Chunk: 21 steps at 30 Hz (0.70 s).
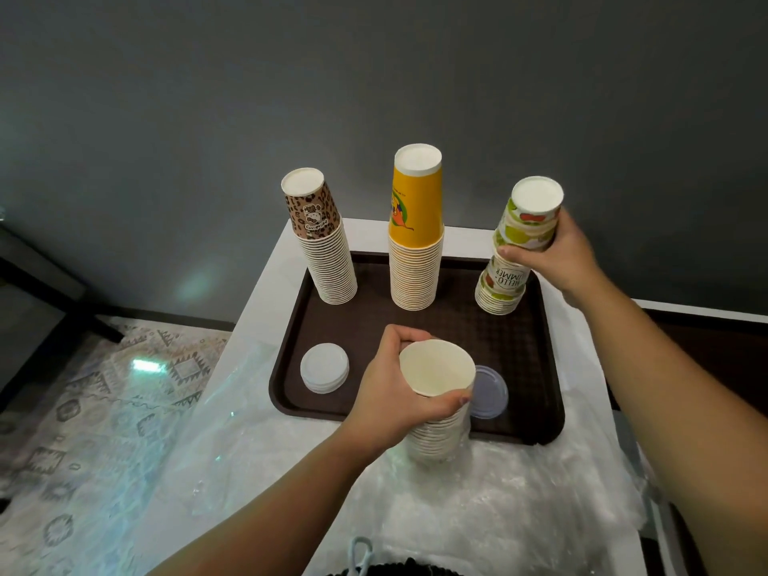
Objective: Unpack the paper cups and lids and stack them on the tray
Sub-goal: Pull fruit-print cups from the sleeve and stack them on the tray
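Cups stand upside down in nested paper stacks along the far edge of the brown textured tray (540, 367): a leopard stack (322, 243) at the far left corner, a yellow stack (415, 234) mid-edge, a fruit-print stack (505, 280) at the far right corner. The right hand (559, 253) curls round more fruit-print cups (530, 220) just above that stack, while the left hand (395, 388) grips an upright white stack (438, 405) at the near edge. Round white lids (324, 367) lie near the left edge, clear lids (490, 390) right of the white stack, and crinkled plastic wrap (498, 505) covers the white table (257, 301).
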Each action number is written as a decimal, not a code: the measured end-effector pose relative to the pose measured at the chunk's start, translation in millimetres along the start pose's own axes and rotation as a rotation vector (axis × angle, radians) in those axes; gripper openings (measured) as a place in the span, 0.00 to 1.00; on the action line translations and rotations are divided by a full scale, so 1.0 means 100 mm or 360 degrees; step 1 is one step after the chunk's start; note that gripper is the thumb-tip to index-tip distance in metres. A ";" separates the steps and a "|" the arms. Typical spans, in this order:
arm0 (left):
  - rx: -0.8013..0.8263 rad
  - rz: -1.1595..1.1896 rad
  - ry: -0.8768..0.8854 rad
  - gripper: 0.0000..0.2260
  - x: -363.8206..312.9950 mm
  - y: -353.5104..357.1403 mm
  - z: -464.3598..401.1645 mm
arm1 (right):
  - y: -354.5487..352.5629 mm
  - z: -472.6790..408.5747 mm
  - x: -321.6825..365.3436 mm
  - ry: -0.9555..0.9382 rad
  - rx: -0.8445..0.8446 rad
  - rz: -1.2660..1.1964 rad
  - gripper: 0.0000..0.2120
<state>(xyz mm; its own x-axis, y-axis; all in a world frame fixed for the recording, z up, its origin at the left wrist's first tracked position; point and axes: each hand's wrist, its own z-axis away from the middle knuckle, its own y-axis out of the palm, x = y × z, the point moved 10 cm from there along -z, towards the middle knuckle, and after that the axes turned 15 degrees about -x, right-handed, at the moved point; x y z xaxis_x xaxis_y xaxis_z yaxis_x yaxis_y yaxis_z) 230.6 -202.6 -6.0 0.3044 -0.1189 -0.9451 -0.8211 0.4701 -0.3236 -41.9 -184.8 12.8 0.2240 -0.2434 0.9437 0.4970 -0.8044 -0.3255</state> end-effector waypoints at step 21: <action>0.0015 -0.0049 0.0055 0.31 0.00 0.01 0.02 | 0.15 -0.13 -0.21 -0.0275 -0.0046 0.0827 0.33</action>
<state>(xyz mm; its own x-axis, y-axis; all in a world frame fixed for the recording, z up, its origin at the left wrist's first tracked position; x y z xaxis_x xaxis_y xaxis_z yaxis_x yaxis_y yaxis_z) 230.9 -199.9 -6.1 0.3126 -0.1632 -0.9357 -0.8069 0.4741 -0.3523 -50.0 -199.1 -10.7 0.5692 -0.5221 0.6351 0.2617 -0.6173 -0.7419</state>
